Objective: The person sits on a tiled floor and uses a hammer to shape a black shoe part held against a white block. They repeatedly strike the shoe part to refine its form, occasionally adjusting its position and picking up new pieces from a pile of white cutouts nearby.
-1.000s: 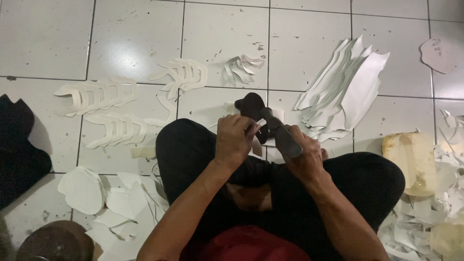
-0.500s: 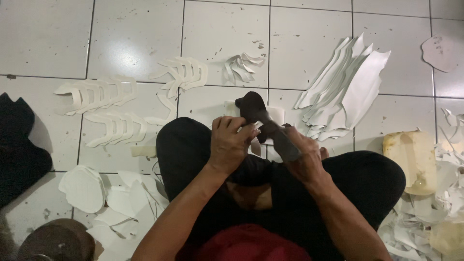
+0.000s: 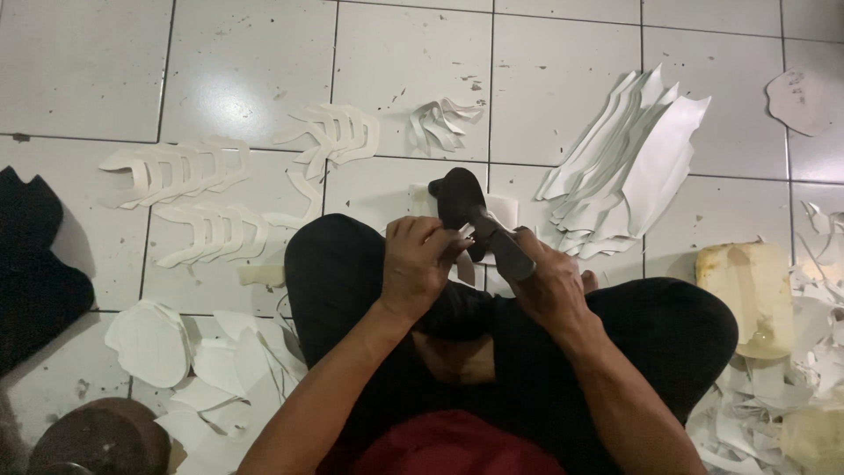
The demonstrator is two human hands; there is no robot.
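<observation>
Two hands meet over the crossed legs: the left hand [image 3: 420,264] and right hand [image 3: 543,286] are both clamped on one dark curved piece [image 3: 463,200] held above the knees. Three fanned rows of white cutouts [image 3: 180,171] lie far left on the tiled floor [image 3: 563,79], and one big stack of white sheets [image 3: 633,167] sits far right. A yellowish block [image 3: 754,290] is near right. What the right palm grips is hard to make out
</observation>
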